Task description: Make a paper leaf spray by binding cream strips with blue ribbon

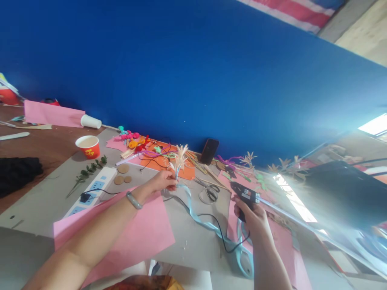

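Note:
My left hand is closed on the stem of a pale cream artificial flower, its petals pointing up above the fingers. A light blue ribbon runs from beside that hand across the table to its roll. In my right hand is a black glue gun, gripped by its handle with the nozzle pointing left. A clear glue stick seems to stick out of its back. The gun's black cord loops below it. Between my hands lie black-handled scissors.
A phone leans against the blue wall. On the left are a red paper cup, a white power strip, cork discs and a leafy sprig. Pink sheets and colourful craft pieces cover parts of the table.

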`<state>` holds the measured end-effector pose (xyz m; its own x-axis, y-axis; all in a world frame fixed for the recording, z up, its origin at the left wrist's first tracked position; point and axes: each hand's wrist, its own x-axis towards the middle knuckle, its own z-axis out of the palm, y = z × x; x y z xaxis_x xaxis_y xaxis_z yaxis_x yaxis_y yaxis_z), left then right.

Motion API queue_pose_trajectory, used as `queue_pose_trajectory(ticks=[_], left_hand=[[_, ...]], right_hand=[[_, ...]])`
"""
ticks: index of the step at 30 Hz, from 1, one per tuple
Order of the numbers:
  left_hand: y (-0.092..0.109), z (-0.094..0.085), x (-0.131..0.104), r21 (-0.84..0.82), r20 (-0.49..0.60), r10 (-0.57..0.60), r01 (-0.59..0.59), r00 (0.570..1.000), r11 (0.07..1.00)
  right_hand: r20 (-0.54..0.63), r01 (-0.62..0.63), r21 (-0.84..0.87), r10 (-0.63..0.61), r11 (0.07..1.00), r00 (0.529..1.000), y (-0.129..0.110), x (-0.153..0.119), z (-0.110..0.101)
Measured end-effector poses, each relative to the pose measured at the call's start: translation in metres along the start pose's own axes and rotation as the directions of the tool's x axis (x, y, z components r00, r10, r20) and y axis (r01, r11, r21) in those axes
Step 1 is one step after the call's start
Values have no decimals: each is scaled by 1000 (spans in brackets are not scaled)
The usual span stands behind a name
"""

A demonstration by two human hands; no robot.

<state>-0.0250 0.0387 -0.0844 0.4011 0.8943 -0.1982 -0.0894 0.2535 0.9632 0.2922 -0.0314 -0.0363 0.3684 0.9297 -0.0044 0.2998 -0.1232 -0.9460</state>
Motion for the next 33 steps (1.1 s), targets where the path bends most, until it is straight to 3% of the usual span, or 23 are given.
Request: queue_pose_trajectory(ticks=[4, 9, 13, 21, 33], left_hand=[[2, 2, -1, 16, -10, 8, -8, 1000, 1000], [-2, 3, 1, -16, -21, 5, -5, 1000, 1000], [-2, 3, 2, -19, -10, 14, -15, 1000, 1000], [-4, 2, 2, -14, 39, 9, -9, 999, 1000], [-1, 4, 0, -91, 68, 0, 6, 998, 996]], right_hand=[[315, -19, 81, -8, 997, 949, -18, -34, 30], [418, 60, -56, -32, 997, 908, -29, -66, 60], [502, 124, -167, -24, 978, 865, -29, -72, 73], [497, 260, -325, -70, 909, 865, -23, -68, 87], [515, 231, -327, -32, 917, 856, -25, -66, 96]])
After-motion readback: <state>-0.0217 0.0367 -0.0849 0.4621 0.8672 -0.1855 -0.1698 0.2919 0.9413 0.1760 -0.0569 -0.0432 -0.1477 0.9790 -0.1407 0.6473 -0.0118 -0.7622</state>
